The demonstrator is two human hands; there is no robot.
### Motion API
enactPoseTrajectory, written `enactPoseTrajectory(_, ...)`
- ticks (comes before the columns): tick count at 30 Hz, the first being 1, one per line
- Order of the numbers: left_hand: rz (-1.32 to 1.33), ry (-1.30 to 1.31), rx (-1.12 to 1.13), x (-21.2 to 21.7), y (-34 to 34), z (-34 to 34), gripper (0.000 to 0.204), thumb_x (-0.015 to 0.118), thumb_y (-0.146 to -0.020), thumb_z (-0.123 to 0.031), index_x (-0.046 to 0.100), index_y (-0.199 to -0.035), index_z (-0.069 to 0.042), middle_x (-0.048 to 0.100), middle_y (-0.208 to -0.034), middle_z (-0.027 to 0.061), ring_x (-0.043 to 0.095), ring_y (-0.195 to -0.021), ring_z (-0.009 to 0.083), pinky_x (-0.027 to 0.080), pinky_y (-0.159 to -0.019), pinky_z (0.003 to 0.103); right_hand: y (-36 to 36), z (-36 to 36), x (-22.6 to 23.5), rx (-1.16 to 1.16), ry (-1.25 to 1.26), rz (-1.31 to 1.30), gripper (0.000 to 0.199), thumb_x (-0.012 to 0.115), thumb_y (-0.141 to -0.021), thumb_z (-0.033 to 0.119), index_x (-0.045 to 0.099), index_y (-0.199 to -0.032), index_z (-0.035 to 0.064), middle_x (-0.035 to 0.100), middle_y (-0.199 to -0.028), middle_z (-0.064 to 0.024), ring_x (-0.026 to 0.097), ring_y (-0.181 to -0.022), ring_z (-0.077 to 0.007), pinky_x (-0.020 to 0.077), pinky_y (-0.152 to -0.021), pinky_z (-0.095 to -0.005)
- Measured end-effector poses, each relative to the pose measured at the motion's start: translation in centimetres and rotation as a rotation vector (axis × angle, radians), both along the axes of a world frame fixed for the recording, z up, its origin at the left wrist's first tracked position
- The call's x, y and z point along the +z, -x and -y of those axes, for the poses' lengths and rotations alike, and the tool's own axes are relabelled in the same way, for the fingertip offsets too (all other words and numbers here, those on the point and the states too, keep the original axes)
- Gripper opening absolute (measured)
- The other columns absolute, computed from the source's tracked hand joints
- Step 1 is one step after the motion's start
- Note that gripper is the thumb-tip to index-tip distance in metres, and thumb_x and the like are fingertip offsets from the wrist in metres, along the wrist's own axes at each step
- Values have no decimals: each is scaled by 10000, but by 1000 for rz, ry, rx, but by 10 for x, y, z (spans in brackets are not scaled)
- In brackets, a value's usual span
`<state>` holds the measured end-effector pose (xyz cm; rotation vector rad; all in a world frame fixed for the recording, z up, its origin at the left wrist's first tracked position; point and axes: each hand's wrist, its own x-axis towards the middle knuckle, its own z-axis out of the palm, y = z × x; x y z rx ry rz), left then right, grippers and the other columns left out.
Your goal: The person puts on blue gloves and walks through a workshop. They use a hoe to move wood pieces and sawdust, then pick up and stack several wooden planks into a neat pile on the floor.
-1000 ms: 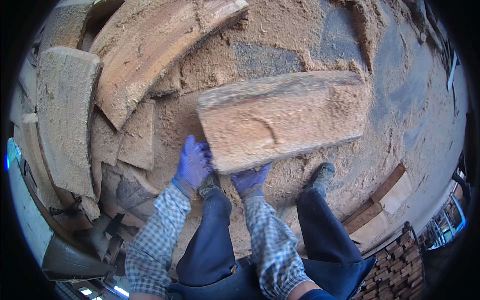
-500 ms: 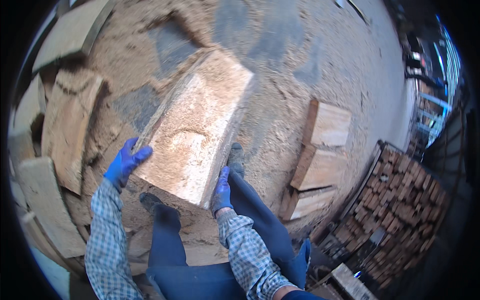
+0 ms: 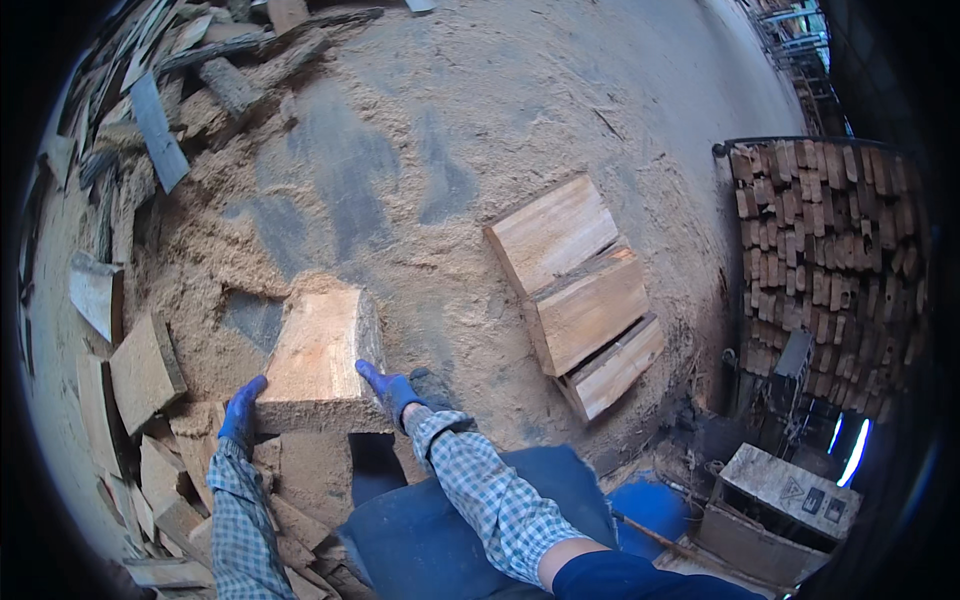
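Observation:
A thick wooden slab (image 3: 318,335) with a pale sawn face lies between my hands, low over the sawdust. My left hand (image 3: 241,410), in a blue glove, grips the slab's near left corner. The gloved right hand (image 3: 392,388) presses on its near right edge, thumb against the side. Fingers under the slab are hidden. Whether its far end rests on the floor, I cannot tell.
Three sawn wood blocks (image 3: 585,300) sit in a row to the right. Wood offcuts (image 3: 150,375) lie along the left, with a scrap pile (image 3: 200,90) at far left. Stacked wood pieces (image 3: 830,260) and a metal box (image 3: 775,510) stand at right.
My view has swung round, so the row of blocks appears nearer the middle. The slab, still in both hands, has tilted and now looks shorter, its near end face showing.

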<state>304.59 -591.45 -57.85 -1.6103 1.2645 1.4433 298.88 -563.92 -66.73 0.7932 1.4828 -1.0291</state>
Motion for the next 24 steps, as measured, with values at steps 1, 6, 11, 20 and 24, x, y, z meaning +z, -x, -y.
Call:
enactPoseTrajectory(1, 24, -15, -27, -6, -3, 6, 660, 618, -747, -617, 580, -1224, -162, 649, -1068, 98, 619, -896, 262, 497, -749, 461, 2, 3, -3, 21, 3, 6, 906, 661, -753, 658, 552, -1234, -101, 561, -1283, -220, 520, -1209, -298, 420, -988, -372)
enactPoseTrajectory(6, 46, -145, -71, -2, 14, 7, 570, 678, -751, -543, 583, -1203, -208, 643, -1082, 64, 617, -897, 255, 519, -696, 449, -9, -4, -27, -581, 388, 116, 1132, 771, -724, 544, 152, -1435, -84, 406, -1416, -251, 434, -1303, -286, 359, -1062, -376)
enactPoseTrajectory(11, 57, -143, 10, 11, 21, -1, 543, 673, -765, -536, 586, -1187, -205, 647, -1041, 74, 624, -859, 250, 532, -655, 418, 21, 7, 15, -272, 45, 72, 1190, 830, -655, 536, 206, -1421, -126, 419, -1402, -277, 439, -1293, -336, 359, -1061, -387)
enactPoseTrajectory(20, -49, -104, -8, 62, 106, -113, 581, 718, -743, -495, 562, -1153, -114, 633, -963, 125, 632, -765, 296, 532, -558, 469, 108, -121, 57, 126, 94, -19, 1024, 656, -678, 753, 550, -1241, -95, 590, -1236, -235, 572, -1151, -344, 440, -949, -418)
enactPoseTrajectory(24, -165, -141, -126, 96, 173, -202, 742, 754, -773, -408, 469, -1272, 63, 591, -1104, 219, 638, -879, 314, 560, -643, 479, 129, -222, 139, -523, 255, -122, 845, 763, -754, 513, 510, -1265, -110, 601, -1212, -175, 595, -1047, -253, 442, -930, -342)
